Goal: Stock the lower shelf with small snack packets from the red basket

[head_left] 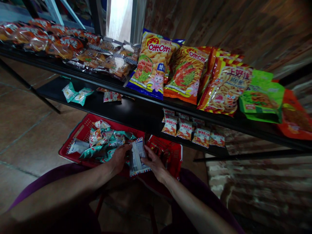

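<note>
Between my two hands is a small silvery packet [138, 156] with red, white and blue striped ends, its back side showing. My left hand [119, 158] grips its left edge, and my right hand [156, 163] has fingers and thumb on its right edge. Both hands are over a red plastic basket [70, 138] on my lap. Teal packets [92, 151] and white-orange packets [96, 136] lie in the basket's left part; dark red items in its right part are hard to make out.
A black shelf's upper board [97, 76] holds wrapped buns [65, 45] and big snack bags [152, 63]. On the lower board [136, 110] stand small white-orange packets [185, 129] at right, with two teal packets [76, 94] at left. A brick wall [226, 22] rises behind.
</note>
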A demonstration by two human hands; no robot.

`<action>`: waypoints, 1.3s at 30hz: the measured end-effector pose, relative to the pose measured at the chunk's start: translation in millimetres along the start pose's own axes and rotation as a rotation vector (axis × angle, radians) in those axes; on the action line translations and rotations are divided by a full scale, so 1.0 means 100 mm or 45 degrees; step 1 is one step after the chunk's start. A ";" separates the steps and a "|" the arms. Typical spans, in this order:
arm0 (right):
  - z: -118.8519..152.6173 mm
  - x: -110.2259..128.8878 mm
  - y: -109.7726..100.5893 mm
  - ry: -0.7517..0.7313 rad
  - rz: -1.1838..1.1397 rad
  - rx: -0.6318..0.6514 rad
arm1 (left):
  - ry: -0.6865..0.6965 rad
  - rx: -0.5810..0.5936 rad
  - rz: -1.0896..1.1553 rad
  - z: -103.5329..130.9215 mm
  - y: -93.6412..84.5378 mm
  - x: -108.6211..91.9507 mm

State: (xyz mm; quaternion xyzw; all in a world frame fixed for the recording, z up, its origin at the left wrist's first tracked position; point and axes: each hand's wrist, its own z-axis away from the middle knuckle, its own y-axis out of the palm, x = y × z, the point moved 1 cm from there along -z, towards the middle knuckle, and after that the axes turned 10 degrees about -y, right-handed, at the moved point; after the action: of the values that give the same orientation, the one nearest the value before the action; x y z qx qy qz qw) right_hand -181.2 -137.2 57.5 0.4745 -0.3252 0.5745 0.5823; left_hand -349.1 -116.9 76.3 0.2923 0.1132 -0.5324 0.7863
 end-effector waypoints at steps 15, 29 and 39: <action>0.01 0.02 -0.18 0.027 -0.009 -0.041 | -0.034 0.005 0.039 0.05 -0.04 -0.11; 0.08 -0.04 -0.04 0.269 -0.439 -0.159 | 0.114 -0.045 0.148 -0.03 0.11 -0.36; 0.09 0.01 -0.04 0.208 -0.316 -0.132 | 0.270 -0.237 0.050 -0.03 0.00 -0.42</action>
State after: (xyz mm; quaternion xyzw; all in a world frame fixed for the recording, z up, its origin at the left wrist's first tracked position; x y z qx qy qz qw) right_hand -175.2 -144.5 61.0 0.4320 -0.2451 0.5172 0.6970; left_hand -366.2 -82.5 94.0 0.2748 0.2390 -0.4702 0.8039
